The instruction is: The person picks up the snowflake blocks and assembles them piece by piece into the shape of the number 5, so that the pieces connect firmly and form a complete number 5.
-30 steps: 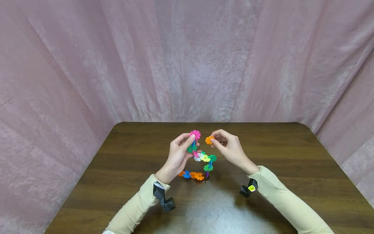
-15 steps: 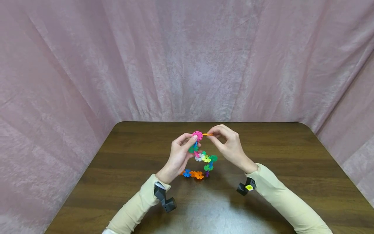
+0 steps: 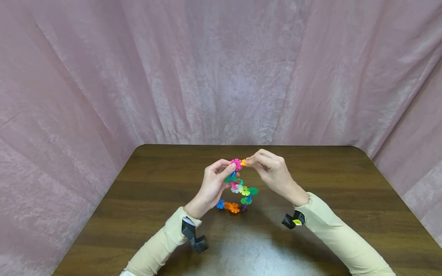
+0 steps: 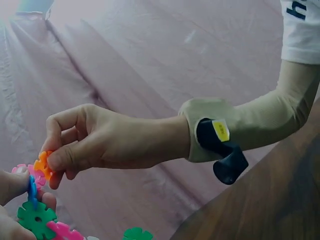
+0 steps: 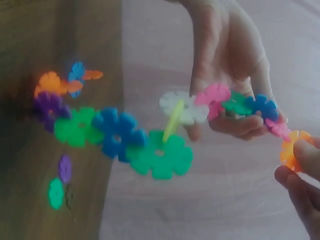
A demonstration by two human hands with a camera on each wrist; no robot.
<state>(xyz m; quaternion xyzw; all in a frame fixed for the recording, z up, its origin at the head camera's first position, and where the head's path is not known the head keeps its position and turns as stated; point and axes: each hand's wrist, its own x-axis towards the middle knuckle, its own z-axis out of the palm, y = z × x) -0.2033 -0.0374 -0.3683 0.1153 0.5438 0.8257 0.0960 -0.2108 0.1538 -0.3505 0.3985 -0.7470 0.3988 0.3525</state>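
Observation:
In the head view my left hand [image 3: 211,186] pinches a pink snowflake disc [image 3: 236,164] between thumb and fingers, at the top end of a chain of slotted plastic discs. My right hand [image 3: 275,171] pinches an orange snowflake disc [image 5: 296,150], edge against the pink one; how deep the slots sit I cannot tell. Below the pink disc follow a blue disc [image 4: 32,189], a green disc [image 4: 37,219] and another pink one. The chain bends through a white disc [image 5: 184,108] and a yellow disc [image 3: 244,191] to orange discs [image 3: 234,208] low over the table.
The brown wooden table [image 3: 165,168] spreads under both hands, with a pink curtain [image 3: 221,76] behind it. A purple disc [image 5: 65,169] and a green disc [image 5: 56,193] show lower left in the right wrist view; whether they join the chain is unclear.
The orange disc in my right hand has come left and turned, from apart to touching the pink disc's right edge. My left hand and the chain's upper end have shifted slightly right and down.

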